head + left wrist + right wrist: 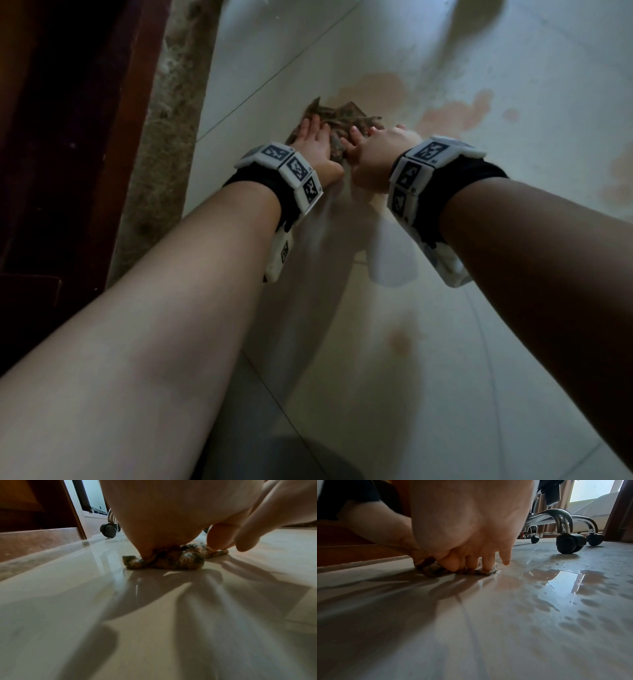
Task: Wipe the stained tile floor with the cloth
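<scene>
A brown patterned cloth (337, 118) lies bunched on the pale tile floor (376, 394). My left hand (313, 135) lies flat on its left part with straight fingers, and the palm (171, 520) presses the cloth (171, 561) down. My right hand (380, 144) is arched over the cloth's right part. Its bent fingers (471, 561) and thumb dig into the cloth (435, 569), with the little finger lifted off. Reddish-brown stains (376, 85) (455, 111) spread just beyond and to the right of the cloth. They show as a wet puddle (556, 577) in the right wrist view.
A dark wooden door or cabinet (68, 137) and a rough concrete strip (164, 137) run along the left. A smaller stain (399, 339) sits nearer me, another at the right edge (620, 178). An office chair's casters (570, 543) (109, 530) stand beyond the puddle.
</scene>
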Demonstrator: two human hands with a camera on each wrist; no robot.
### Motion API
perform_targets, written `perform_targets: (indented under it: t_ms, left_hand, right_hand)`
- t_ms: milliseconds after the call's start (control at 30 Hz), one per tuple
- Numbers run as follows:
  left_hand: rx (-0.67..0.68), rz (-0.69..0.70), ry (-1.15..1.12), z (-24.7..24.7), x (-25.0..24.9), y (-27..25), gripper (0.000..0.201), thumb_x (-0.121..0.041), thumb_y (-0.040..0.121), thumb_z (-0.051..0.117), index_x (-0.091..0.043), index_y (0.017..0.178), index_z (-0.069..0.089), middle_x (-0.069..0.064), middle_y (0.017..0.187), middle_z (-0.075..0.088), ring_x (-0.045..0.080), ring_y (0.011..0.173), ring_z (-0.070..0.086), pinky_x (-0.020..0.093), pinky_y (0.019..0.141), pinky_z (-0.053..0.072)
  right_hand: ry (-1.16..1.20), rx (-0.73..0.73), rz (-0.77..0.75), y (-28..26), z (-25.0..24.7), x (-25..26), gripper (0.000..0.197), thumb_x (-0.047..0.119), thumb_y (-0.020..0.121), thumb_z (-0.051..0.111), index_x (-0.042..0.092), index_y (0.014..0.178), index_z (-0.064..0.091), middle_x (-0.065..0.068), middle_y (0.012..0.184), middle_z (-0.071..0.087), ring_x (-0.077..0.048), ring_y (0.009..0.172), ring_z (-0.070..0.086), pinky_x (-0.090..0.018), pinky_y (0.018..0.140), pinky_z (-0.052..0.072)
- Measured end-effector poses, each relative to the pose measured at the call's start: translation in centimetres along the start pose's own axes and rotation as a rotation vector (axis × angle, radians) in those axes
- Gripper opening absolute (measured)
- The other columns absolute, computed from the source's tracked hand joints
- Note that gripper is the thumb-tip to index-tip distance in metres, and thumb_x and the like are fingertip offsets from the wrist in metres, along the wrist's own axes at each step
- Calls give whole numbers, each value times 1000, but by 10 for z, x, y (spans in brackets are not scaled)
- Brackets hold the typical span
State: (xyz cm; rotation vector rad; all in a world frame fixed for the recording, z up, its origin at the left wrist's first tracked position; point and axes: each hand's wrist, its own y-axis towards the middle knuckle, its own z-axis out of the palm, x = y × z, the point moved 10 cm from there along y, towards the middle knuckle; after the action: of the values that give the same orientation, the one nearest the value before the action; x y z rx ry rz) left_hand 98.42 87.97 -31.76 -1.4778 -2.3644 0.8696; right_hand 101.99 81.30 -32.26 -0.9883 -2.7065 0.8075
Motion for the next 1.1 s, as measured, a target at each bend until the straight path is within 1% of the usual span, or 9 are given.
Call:
perform_targets:
  t_ms: [167, 300, 433, 467, 533, 633, 700, 900, 1100]
  left_hand:
    - [-31, 4, -42, -15, 3, 15, 71, -22, 94, 47, -7, 152, 9, 12, 161, -6, 24, 150, -3, 30, 120, 7]
    - [-63, -22, -107, -21, 9, 24, 70, -18, 96, 45, -5, 152, 4, 13, 161, -6, 23, 150, -1, 27, 118, 8]
    - [-112, -28, -151, -22, 16, 30, 68, -14, 96, 44, -6, 152, 6, 11, 161, 3, 24, 149, 10, 31, 119, 11]
    - [-117, -37, -165, -22, 17, 31, 67, -15, 98, 42, -8, 153, 5, 10, 162, 3, 23, 149, 10, 30, 119, 11]
    - [-112, -85, -213, -21, 20, 28, 67, -19, 99, 39, -12, 153, 0, 8, 162, -1, 21, 150, 7, 27, 119, 9]
    - [-93, -70, -177, -17, 18, 20, 76, -19, 95, 45, -11, 153, -3, 12, 161, -3, 22, 150, 5, 28, 120, 8]
    - [-75, -55, -135, -11, 18, 13, 82, -19, 91, 50, -11, 153, -3, 12, 161, -2, 21, 150, 5, 29, 120, 9]
    - [-28, 6, -99, 12, 8, -16, 85, -17, 88, 53, -9, 153, -2, 10, 161, -2, 18, 150, 0, 27, 121, 8]
    - [4, 79, -24, 33, 0, -42, 82, -17, 88, 52, -12, 153, 3, 6, 162, -9, 17, 150, -4, 31, 123, 7]
  right_hand:
    - [2, -11, 28, 17, -7, 0, 68, 39, 94, 36, 16, 154, 11, -4, 160, 18, -27, 145, 26, -49, 116, 20]
    - [-7, -39, -1, 26, -10, 0, 69, 38, 90, 37, 19, 153, 16, -5, 159, 21, -29, 142, 32, -51, 113, 25]
    - [31, -42, 9, 27, -14, -1, 75, 41, 78, 34, 22, 150, 22, -5, 154, 33, -30, 137, 39, -53, 110, 29]
    - [47, -38, 23, 27, -14, -2, 77, 41, 77, 35, 22, 151, 20, -5, 154, 32, -30, 138, 37, -53, 110, 29]
    - [70, -30, 37, 23, -14, -3, 73, 39, 84, 37, 22, 152, 16, -5, 158, 25, -29, 143, 31, -52, 114, 25]
    - [50, -32, 18, 13, -11, 0, 65, 36, 93, 36, 22, 153, 13, -2, 161, 12, -27, 147, 21, -49, 118, 17]
    - [11, -27, -11, 3, -6, 2, 65, 34, 95, 37, 23, 153, 9, -2, 162, 6, -27, 148, 17, -49, 118, 16]
    - [-41, 29, -35, -23, 15, 7, 70, 36, 94, 40, 24, 153, 5, -2, 162, 2, -26, 148, 16, -48, 116, 19]
    - [-16, 67, -17, -52, 35, 14, 72, 36, 93, 42, 25, 153, 4, -1, 162, -1, -24, 149, 12, -49, 118, 15]
